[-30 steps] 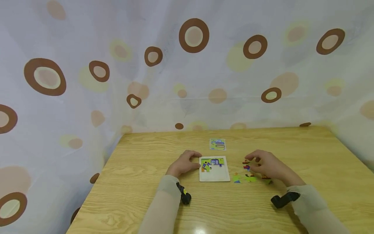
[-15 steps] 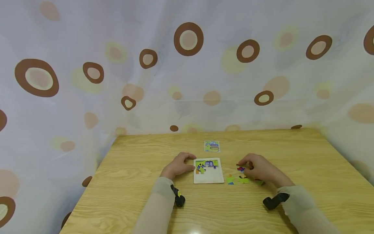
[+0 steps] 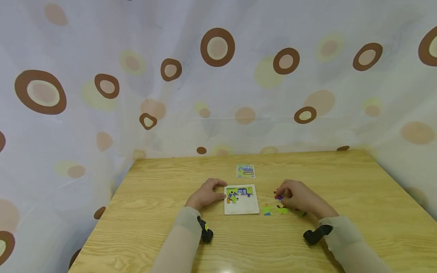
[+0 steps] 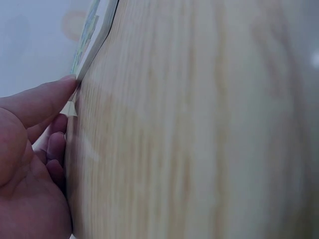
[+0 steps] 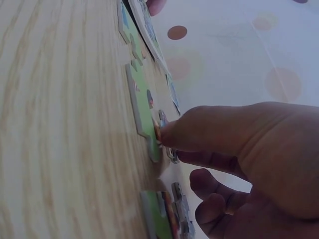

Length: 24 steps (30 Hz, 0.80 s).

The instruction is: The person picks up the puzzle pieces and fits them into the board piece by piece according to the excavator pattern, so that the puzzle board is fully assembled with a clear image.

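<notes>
In the head view a white square puzzle board (image 3: pixel 241 207) lies on the table, its upper part filled with pieces of a digger picture. My left hand (image 3: pixel 206 194) rests at its left edge. In the left wrist view the thumb (image 4: pixel 47 102) touches the board's edge (image 4: pixel 102 32), with the other fingers loosely bent. Right of the board, my right hand (image 3: pixel 300 196) pinches a small red-and-blue puzzle piece (image 3: pixel 278 197), low over the table; the fingers partly hide it. Green puzzle pieces (image 5: pixel 142 102) lie beside the thumb in the right wrist view.
Behind the board lies a picture card (image 3: pixel 245 171) of the digger. Loose pieces (image 3: pixel 267 209) spread between board and right hand, one partly under the palm (image 3: pixel 301 213). A spotted curtain (image 3: pixel 218 94) closes off the wooden table's (image 3: pixel 164 182) far side.
The right thumb and forefinger have come closer together around the red-and-blue piece. The left hand keeps its place at the board. The head view has shifted slightly.
</notes>
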{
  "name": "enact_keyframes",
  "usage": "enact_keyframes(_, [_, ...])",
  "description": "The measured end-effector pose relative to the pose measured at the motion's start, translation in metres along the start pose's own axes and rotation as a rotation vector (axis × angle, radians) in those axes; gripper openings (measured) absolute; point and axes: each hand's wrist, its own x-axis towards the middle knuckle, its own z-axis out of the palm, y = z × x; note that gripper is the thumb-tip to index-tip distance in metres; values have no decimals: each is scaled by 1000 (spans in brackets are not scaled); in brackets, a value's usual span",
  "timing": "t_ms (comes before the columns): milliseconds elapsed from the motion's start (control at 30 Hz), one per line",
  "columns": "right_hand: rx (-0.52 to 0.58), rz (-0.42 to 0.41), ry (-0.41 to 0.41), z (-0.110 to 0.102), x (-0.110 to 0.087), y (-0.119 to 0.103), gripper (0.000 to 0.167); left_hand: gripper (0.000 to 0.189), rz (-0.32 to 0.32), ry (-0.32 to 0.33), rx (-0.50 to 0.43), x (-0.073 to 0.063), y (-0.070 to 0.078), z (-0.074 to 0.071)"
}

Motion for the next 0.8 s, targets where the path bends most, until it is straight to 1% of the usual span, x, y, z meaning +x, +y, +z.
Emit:
enact_keyframes(200, [-33, -19, -9, 0, 2, -1, 18, 37, 16, -10, 3, 1, 0, 0])
enact_keyframes(533, [-84, -24, 18, 5, 4, -2, 13, 36, 16, -11, 8, 0, 0, -1])
enact_keyframes(700, [-102, -23, 14, 4, 4, -4, 13, 37, 11, -13, 8, 1, 1, -1])
enact_keyframes(800, [-115, -38, 9, 4, 4, -5, 12, 37, 4, -15, 10, 1, 0, -1])
